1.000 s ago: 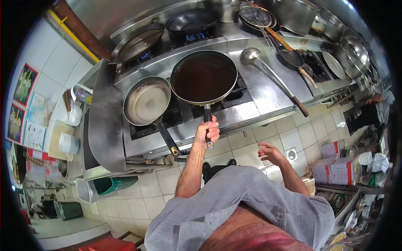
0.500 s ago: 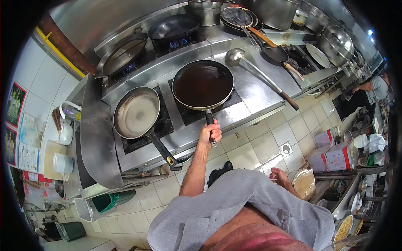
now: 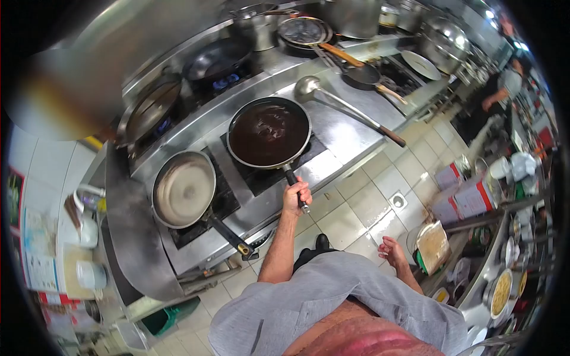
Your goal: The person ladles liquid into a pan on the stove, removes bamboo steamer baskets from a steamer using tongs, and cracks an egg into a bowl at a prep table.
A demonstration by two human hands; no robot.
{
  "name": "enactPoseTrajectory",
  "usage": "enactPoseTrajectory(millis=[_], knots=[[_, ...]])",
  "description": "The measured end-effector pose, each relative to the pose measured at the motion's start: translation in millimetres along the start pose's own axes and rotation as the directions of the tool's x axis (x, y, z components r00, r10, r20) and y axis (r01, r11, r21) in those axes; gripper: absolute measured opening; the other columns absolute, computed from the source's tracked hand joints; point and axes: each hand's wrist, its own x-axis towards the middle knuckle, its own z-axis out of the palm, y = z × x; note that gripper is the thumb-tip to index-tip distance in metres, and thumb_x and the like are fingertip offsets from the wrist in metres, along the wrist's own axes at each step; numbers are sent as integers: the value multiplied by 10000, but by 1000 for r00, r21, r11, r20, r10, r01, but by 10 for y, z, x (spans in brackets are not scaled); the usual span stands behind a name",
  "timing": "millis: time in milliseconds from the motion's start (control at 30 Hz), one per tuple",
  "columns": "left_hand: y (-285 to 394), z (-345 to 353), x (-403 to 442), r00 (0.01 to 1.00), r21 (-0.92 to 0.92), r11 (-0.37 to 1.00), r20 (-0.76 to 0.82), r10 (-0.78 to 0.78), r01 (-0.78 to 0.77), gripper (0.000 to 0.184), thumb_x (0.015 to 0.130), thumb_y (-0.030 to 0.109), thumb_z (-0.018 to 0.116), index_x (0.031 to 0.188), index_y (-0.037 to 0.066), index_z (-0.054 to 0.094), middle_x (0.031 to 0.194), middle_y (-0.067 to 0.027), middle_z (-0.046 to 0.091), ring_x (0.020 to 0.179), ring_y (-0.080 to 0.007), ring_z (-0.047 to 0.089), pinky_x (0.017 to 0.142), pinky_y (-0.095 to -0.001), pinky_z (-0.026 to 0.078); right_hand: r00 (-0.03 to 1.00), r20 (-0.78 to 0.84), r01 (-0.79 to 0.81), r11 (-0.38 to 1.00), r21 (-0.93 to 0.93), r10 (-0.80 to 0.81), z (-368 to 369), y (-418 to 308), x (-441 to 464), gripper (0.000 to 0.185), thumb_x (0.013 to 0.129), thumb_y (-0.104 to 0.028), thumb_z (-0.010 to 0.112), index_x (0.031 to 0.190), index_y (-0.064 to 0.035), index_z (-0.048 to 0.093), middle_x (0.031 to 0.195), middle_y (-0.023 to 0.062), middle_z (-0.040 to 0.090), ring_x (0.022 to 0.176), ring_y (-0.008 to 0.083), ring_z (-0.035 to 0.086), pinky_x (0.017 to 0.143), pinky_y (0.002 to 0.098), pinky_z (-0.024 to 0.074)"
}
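Note:
My left hand [image 3: 296,196] is wrapped round the black handle of a frying pan [image 3: 269,133] filled with dark brown liquid, its surface rippled near the middle. That pan rests over a front burner. To its left sits a worn, light-bottomed frying pan [image 3: 184,188], its handle pointing toward the front edge. My right hand [image 3: 392,251] hangs over the floor at my side, fingers slightly curled and apart, holding nothing. A large ladle [image 3: 350,108] lies on the steel top right of the filled pan.
Two dark pans [image 3: 218,59] [image 3: 151,110] stand over blue flames at the back. Strainers [image 3: 304,31], a small pan [image 3: 362,76] and pots [image 3: 443,44] line the right. A person [image 3: 497,94] stands far right. A blurred shape covers the upper left.
The view has turned, so the stove appears shifted left and tilted. The dark liquid now shows ripples. My left hand keeps its hold on the handle. A blurred shape has appeared at upper left.

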Motion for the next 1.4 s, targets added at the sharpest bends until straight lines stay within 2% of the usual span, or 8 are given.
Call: enactPoseTrajectory(millis=[333, 433, 733, 800, 833, 1100, 1233, 1400], knots=[[-11, -22, 54, 972, -109, 987, 219, -88, 114, 75, 855, 157, 492, 811, 99, 471, 518, 70, 265, 385, -27, 238, 330, -198, 230, 891, -138, 423, 902, -89, -432, -74, -325, -824, 396, 825, -299, 595, 1151, -90, 513, 815, -1, 576, 738, 99, 558, 659, 324, 462], [-34, 107, -46, 996, -144, 989, 88, -5, 17, 242, 870, 262, 505, 893, 27, 559, 639, 4, 428, 476, -82, 386, 415, -203, 381, 433, -176, 708, 454, -540, -884, -622, -816, -1484, 343, 818, -234, 629, 1092, -46, 544, 835, 25, 570, 770, 144, 548, 682, 291, 459], [-160, -499, 173, 954, -344, 938, 294, 61, 46, 559, 796, 505, 551, 1070, 18, 578, 897, -120, 611, 752, -226, 563, 698, -375, 472, -468, -63, -185, 168, -968, -882, -2268, -1797, -5065, 291, 748, -127, 680, 1020, -56, 605, 786, 61, 560, 730, 160, 561, 681, 286, 461], [-438, -334, 35, 950, -361, 932, 277, 144, -35, 579, 767, 572, 555, 962, 29, 593, 847, -118, 632, 723, -248, 568, 682, -411, 475, -546, -170, -349, 407, -844, -820, -2268, -1745, -5910, 300, 768, -181, 660, 1053, -100, 615, 895, 67, 611, 761, 150, 583, 664, 290, 469], [-587, -213, -136, 963, -329, 939, 203, 175, -101, 559, 769, 569, 557, 853, 17, 592, 770, -97, 617, 679, -247, 548, 637, -407, 472, -416, 527, -847, 105, -521, -741, -2430, -1766, -6430, 162, 770, -187, 561, 773, -25, 548, 650, 85, 541, 526, 222, 500, 499, 335, 436], [-2111, -472, -428, 940, 95, 988, -332, -84, 122, 702, 804, 544, 526, 1268, 54, 333, 998, -140, 534, 756, -260, 514, 679, -409, 469, -621, -116, -784, 615, 87, -775, -2814, -411, -9183, 106, 731, -144, 585, 803, -74, 617, 744, 84, 611, 640, 269, 568, 607, 377, 466], [-3017, -959, -119, 772, 680, 368, -541, -334, 635, 508, 792, 457, 588, 1092, 68, 458, 873, -91, 525, 668, -206, 498, 603, -350, 485, -599, -285, -789, 492, 369, -748, -2655, 207, -9898, 105, 741, -160, 581, 784, -75, 625, 731, 83, 616, 623, 259, 577, 583, 369, 470], [-4066, -333, -163, 701, 917, -48, -335, -629, 395, 396, 809, 327, 603, 1080, 82, 450, 878, -96, 517, 654, -217, 516, 562, -356, 494, -595, -398, -767, 343, 543, -698, -2385, 750, -10320, 120, 753, -179, 576, 761, -76, 635, 716, 83, 623, 603, 246, 588, 554, 359, 475]])
